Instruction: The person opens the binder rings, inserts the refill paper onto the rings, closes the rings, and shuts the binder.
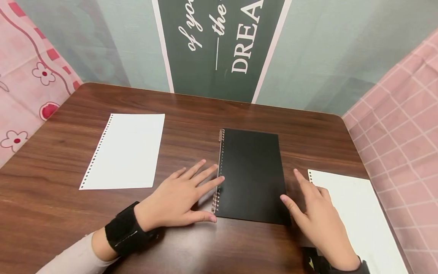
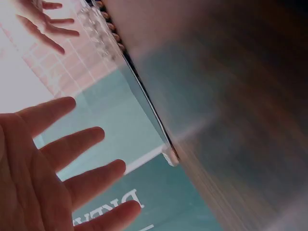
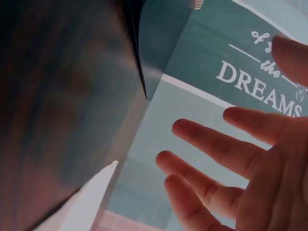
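A black-covered ring-bound notebook (image 1: 253, 177) lies closed on the brown wooden table (image 1: 191, 251), its binding rings (image 1: 215, 201) along the left side. My left hand (image 1: 179, 198) is spread beside that binding, fingertips overlapping the rings in the head view. In the left wrist view its fingers (image 2: 96, 185) are spread with nothing between them. At the notebook's right edge is my right hand (image 1: 318, 217), thumb near the cover and index finger pointing forward. The right wrist view shows its fingers (image 3: 219, 144) apart and holding nothing.
On the left of the table lies a white sheet (image 1: 123, 152) with punched holes down its left side. Another punched white sheet (image 1: 359, 213) lies at the right, partly behind the right hand. A lettered green cloth (image 1: 222, 49) hangs behind the table, with pink cloths (image 1: 403, 144) at the sides.
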The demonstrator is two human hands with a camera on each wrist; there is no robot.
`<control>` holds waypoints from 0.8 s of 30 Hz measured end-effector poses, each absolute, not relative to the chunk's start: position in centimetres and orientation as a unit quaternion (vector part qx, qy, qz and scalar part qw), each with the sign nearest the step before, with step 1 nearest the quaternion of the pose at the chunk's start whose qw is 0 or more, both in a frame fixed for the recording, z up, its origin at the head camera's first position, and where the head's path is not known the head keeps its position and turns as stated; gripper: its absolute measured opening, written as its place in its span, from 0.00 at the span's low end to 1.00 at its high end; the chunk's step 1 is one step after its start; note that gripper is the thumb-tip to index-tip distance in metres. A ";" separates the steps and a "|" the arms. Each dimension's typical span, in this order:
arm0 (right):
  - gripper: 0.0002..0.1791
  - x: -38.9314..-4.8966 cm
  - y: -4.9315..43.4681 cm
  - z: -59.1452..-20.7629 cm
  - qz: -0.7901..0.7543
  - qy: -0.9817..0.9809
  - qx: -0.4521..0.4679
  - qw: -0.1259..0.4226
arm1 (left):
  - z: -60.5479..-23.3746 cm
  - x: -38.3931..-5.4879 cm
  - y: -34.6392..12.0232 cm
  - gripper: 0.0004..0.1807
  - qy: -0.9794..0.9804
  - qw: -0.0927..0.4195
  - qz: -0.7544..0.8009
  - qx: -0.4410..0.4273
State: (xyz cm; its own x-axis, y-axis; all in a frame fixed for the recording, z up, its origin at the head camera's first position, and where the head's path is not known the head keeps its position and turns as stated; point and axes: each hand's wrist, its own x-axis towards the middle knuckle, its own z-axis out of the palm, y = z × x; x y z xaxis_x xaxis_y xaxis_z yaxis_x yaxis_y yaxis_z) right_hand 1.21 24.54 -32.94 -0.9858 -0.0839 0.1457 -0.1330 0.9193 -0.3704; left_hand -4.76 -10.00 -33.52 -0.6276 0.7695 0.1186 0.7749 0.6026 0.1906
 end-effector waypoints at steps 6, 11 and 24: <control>0.40 1.0 24.9 -33.2 0.230 -0.971 0.039 0.059 | -33.2 -4.8 -8.8 0.47 -0.894 0.014 -0.105 -0.435; 0.37 0.8 25.3 -33.4 0.255 -0.964 0.038 0.066 | -33.0 -4.8 -8.0 0.46 -0.893 0.018 -0.095 -0.440; 0.23 0.4 25.7 -33.3 0.249 -0.967 -0.034 -0.034 | -32.6 -4.0 -5.1 0.29 -0.921 0.034 -0.077 -0.381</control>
State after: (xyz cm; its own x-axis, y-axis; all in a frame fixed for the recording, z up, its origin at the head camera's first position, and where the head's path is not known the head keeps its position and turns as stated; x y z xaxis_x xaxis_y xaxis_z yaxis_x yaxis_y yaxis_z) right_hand 0.44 25.74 -33.28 -0.9953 0.0494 -0.0831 0.0834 0.8735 -0.4796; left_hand -4.03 -5.11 -32.62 -0.7070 0.6967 0.1215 0.7072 0.6973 0.1165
